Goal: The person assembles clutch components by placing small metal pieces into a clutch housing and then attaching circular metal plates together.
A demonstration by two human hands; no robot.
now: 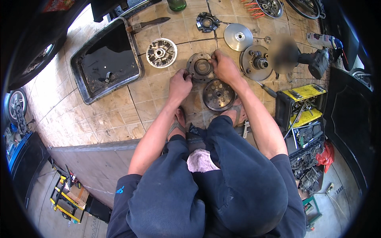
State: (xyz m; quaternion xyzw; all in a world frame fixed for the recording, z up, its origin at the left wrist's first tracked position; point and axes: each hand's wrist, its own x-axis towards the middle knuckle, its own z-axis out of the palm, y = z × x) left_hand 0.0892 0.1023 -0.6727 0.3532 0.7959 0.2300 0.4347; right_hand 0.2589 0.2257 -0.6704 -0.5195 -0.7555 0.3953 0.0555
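Between my feet and the row of parts, a round, dark metal clutch plate [203,68] with a raised central ring lies on the tiles. My left hand [181,86] is closed, its fingertips pinched together at the plate's left edge. From the right, my right hand [225,68] grips the rim with bent fingers and thumb. Just below sits a dark metal clutch drum [219,95], close to my right foot. A silver variator pulley half [161,53] rests to the left. On the right are a shiny pulley disc [238,37] and a pulley with a central hub [256,62].
A black tray [139,74] with dark liquid stands left, beside a paintbrush [152,23]. A black ramp plate [207,22] lies beyond the clutch plate. Rightward are a screwdriver [268,90], an impact wrench [317,65], a spray can [323,40] and a yellow-topped toolbox [303,92].
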